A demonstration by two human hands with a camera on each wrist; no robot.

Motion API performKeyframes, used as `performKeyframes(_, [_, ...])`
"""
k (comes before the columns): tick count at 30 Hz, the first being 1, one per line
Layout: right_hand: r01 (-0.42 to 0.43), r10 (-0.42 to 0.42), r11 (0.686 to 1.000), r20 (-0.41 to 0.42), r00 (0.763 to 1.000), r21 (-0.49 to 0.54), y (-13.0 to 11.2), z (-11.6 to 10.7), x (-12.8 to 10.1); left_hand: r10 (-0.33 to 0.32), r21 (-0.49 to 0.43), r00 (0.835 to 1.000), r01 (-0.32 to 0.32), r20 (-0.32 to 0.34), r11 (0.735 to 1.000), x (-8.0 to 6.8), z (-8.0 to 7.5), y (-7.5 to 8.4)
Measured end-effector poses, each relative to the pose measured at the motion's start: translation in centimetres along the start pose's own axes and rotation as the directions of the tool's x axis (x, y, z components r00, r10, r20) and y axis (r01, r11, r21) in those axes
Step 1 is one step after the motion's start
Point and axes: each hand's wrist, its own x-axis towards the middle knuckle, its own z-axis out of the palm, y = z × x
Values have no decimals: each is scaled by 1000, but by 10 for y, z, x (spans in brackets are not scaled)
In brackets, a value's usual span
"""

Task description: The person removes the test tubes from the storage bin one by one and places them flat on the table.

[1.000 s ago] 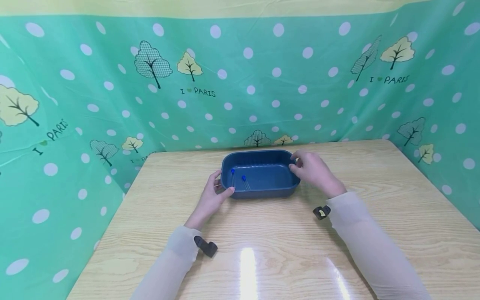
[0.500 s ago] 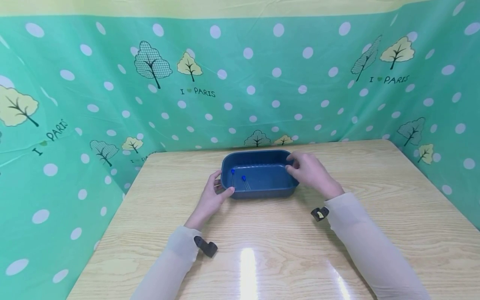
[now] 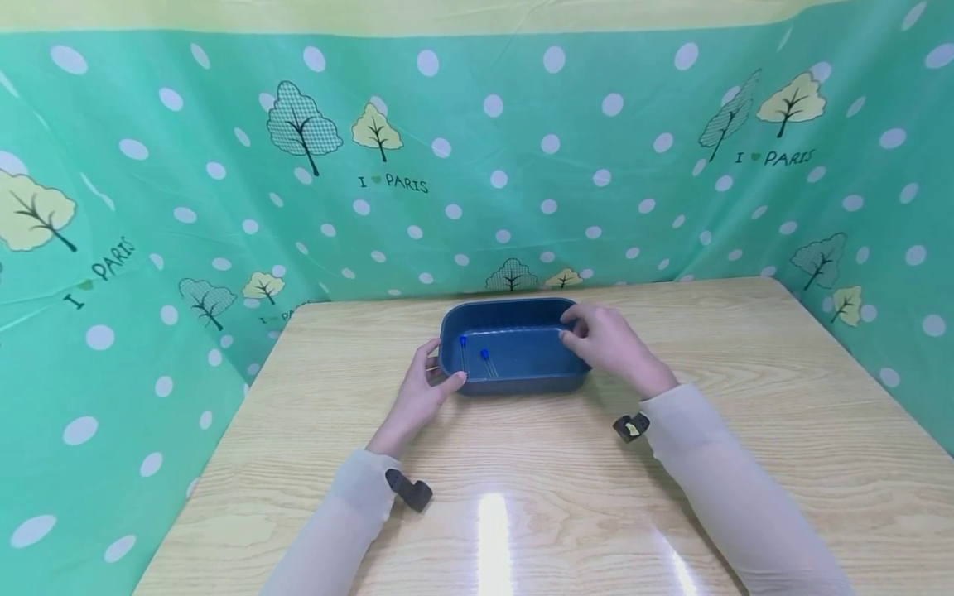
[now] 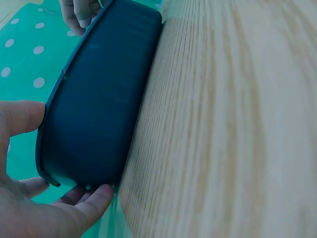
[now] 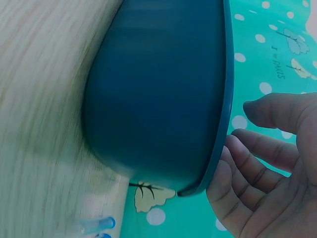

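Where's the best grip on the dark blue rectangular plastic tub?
Probably the two short ends of the dark blue rectangular plastic tub, coming in from either side: its flared rim overhangs the walls there. The left hand already cups the left end; the right hand is at the right rim.

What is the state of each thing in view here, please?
Tub: upright on the table, open-topped, two blue-headed pins lying inside.
Left hand: holds the tub's left end, thumb on the rim.
Right hand: at the tub's right rim, fingers loosely bent; grip unclear.
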Motion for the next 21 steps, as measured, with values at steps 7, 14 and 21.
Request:
performKeyframes(7, [14,-15,999,23,1000,38,-6,4,2,0,7,1000,0,-6,1000,0,0,2])
performKeyframes(14, [0,-2,999,53,999,38,-8,10,2,-8,5,1000,8,1,1000,-1,0,2])
performKeyframes(21, [0,-1,1000,65,998,25,-9,16,5,-5,1,1000,5,7,1000,-1,-1,2])
